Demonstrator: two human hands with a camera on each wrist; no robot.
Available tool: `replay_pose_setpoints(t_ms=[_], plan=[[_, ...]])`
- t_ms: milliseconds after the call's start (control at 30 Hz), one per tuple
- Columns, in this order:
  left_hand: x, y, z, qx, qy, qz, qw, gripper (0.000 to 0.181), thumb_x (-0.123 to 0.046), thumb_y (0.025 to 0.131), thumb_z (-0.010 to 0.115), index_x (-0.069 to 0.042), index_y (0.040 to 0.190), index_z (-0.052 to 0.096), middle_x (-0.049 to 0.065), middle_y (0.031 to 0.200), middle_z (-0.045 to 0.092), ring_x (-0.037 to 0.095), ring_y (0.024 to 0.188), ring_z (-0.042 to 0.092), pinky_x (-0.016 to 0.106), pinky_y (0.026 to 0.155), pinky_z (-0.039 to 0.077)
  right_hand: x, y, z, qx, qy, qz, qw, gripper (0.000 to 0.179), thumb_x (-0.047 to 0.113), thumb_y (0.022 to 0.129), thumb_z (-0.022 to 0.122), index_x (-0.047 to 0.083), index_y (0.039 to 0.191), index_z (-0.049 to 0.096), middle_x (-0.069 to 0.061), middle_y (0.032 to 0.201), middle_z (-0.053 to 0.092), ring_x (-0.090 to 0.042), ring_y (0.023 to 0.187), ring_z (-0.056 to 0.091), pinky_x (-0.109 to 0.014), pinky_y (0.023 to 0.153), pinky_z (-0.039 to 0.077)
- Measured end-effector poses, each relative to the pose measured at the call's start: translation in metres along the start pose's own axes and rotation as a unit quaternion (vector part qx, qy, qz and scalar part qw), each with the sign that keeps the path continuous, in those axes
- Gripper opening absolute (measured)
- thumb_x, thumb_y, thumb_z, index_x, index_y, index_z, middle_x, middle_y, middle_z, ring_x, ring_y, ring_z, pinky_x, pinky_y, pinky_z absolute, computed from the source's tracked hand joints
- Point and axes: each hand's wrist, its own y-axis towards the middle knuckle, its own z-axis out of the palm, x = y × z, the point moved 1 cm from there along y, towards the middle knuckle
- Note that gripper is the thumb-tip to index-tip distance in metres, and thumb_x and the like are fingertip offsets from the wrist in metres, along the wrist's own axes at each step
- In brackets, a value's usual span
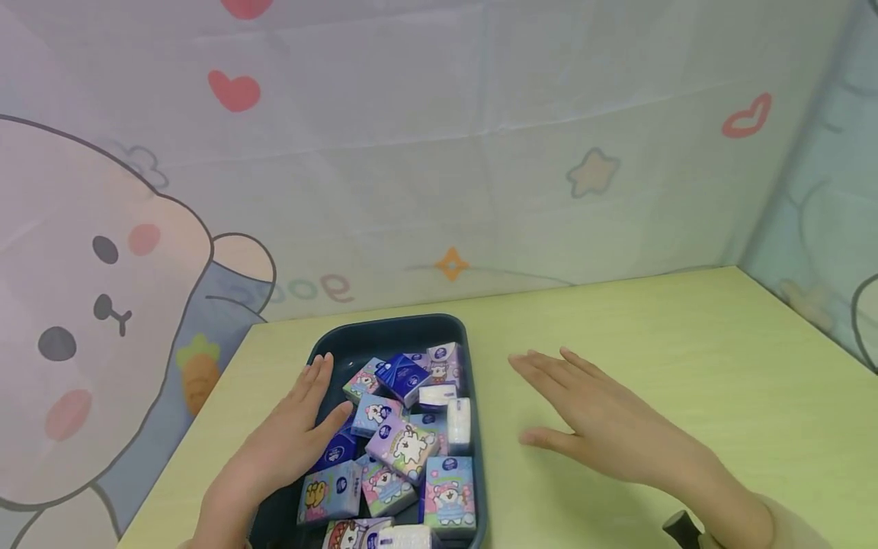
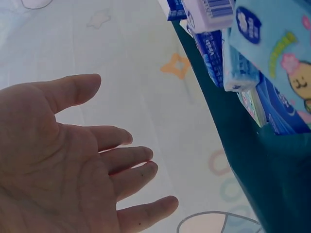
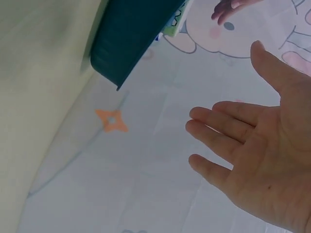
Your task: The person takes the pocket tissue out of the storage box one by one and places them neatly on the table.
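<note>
Looks like pre-grasp stage on tissue packs [image 1: 446,496], judging by pose; holding nothing w/ either hand. See L hand [image 1: 291,444] over L side of tray [image 1: 353,343], fingers straight, thumb spread, w/ a gap to tray in L wrist view. See R hand [image 1: 597,419] off to R of tray, above table [image 1: 658,320], fingers straight, thumb wide.

Find packs inside tray, piled loose at mixed angles, e.g. purple pack [image 1: 405,446] on top mid-pile, dk-blue pack [image 1: 403,379] farther back.

For nxt move on a single pack, prob need to bring one hand in over pile + pinch; try purple pack 1st b/c mostly uncovered. For moving tray instead, prob need both hands on side walls. Can't tell which from pose. Watch for neighbors sliding when pulling one out.
</note>
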Motion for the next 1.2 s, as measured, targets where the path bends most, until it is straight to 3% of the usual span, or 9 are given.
replay_pose_setpoints(t_ms=[233, 400, 700, 1200], plan=[[0.015, 0.000, -0.009, 0.029, -0.058, 0.009, 0.9978, 0.084, -0.053, 0.097, 0.039, -0.009, 0.155, -0.004, 0.018, 0.162, -0.007, 0.044, 0.148, -0.007, 0.069, 0.112, 0.004, 0.006, 0.012, 0.013, 0.001, 0.042, -0.026, 0.9988, 0.068, 0.048, 0.091, 0.058, 0.015, 0.147, 0.039, 0.000, 0.147, 0.048, -0.024, 0.138, 0.044, -0.048, 0.117, 0.028], [0.025, 0.000, -0.014, 0.037, -0.085, 0.013, 0.9956, 0.085, -0.052, 0.098, 0.040, -0.008, 0.155, -0.005, 0.017, 0.162, -0.009, 0.044, 0.148, -0.009, 0.070, 0.111, 0.003, 0.012, 0.019, 0.023, 0.008, 0.064, -0.030, 0.9974, 0.067, 0.044, 0.090, 0.061, 0.016, 0.147, 0.039, -0.001, 0.148, 0.047, -0.027, 0.139, 0.042, -0.049, 0.117, 0.029], [0.035, -0.003, -0.020, 0.041, -0.091, 0.007, 0.9950, 0.085, -0.051, 0.097, 0.042, -0.009, 0.155, -0.006, 0.019, 0.162, -0.010, 0.047, 0.147, -0.008, 0.072, 0.109, 0.004, 0.017, 0.027, 0.040, 0.031, 0.090, -0.008, 0.9954, 0.069, 0.045, 0.089, 0.062, 0.017, 0.148, 0.038, -0.004, 0.150, 0.045, -0.033, 0.141, 0.037, -0.052, 0.116, 0.030], [0.060, -0.006, -0.027, 0.053, -0.108, 0.011, 0.9927, 0.081, -0.044, 0.099, 0.044, -0.012, 0.155, -0.003, 0.020, 0.162, -0.005, 0.051, 0.145, -0.002, 0.075, 0.107, 0.008, 0.020, 0.036, 0.060, 0.034, 0.103, -0.010, 0.9941, 0.071, 0.043, 0.088, 0.064, 0.013, 0.147, 0.039, -0.009, 0.149, 0.045, -0.033, 0.140, 0.038, -0.052, 0.116, 0.030]])
